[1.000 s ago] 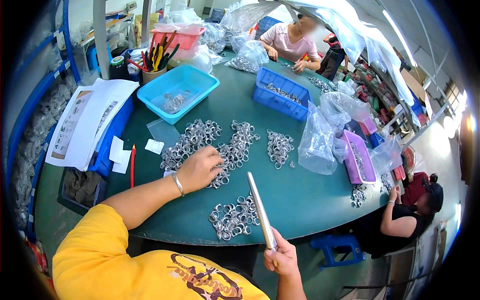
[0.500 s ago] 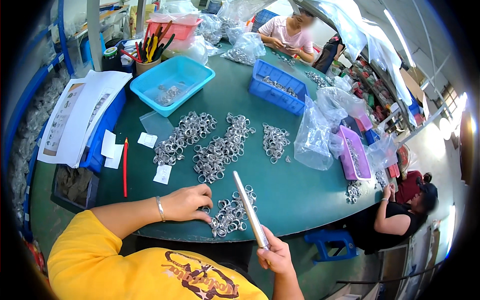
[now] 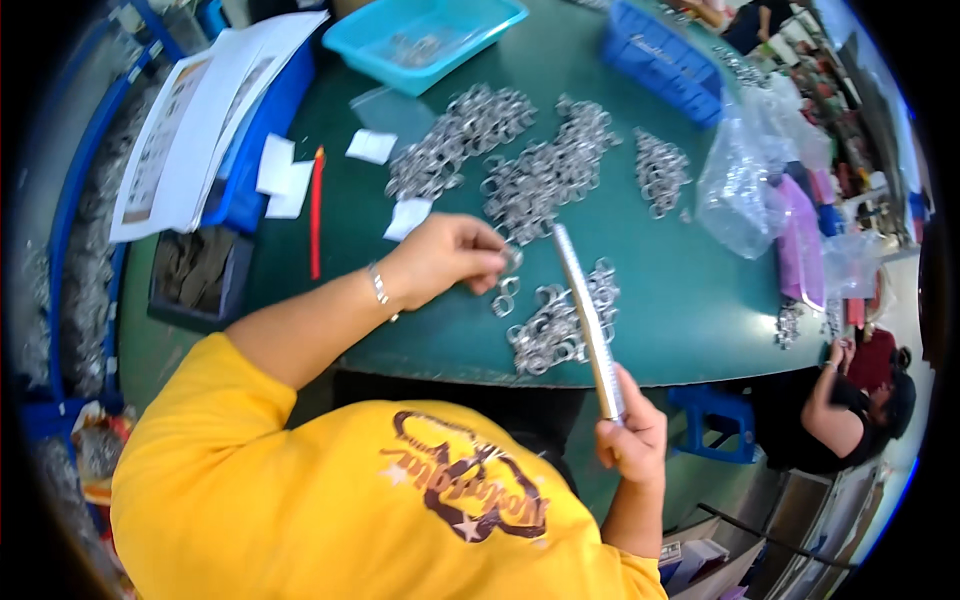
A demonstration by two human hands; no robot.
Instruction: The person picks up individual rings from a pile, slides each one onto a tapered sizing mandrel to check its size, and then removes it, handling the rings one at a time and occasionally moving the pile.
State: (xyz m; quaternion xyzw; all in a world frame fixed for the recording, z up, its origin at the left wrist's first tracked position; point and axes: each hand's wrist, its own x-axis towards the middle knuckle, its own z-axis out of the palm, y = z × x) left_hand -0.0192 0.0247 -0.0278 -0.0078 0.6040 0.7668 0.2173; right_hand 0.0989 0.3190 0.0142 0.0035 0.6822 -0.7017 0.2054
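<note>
A tapered metal ring mandrel (image 3: 588, 315) stands tilted in my right hand (image 3: 636, 430), its thin end pointing up and away from me. The fingers of that hand are wrapped round its thick lower end. My left hand (image 3: 445, 262) has thumb and fingers pinched on a silver ring (image 3: 513, 260) at their tips. Just below those fingertips lie a few loose rings (image 3: 504, 298). A small pile of silver rings (image 3: 545, 335) spreads by the table's near edge, partly behind the mandrel. Farther off are larger ring heaps (image 3: 550, 170), (image 3: 460, 140) and a smaller one (image 3: 660, 172).
A turquoise basket (image 3: 375, 60) and a blue bin (image 3: 660, 65) stand at the far side. A red pencil (image 3: 317, 215) and paper slips (image 3: 372, 146) lie left, beside a blue box with papers (image 3: 210, 120). Clear plastic bags (image 3: 745, 185) sit right; a person (image 3: 835, 410) works beyond.
The view has tilted down and leftward, so things appear shifted right and up. My left hand has left the near pile and now pinches a ring. The mandrel is still in my right hand.
</note>
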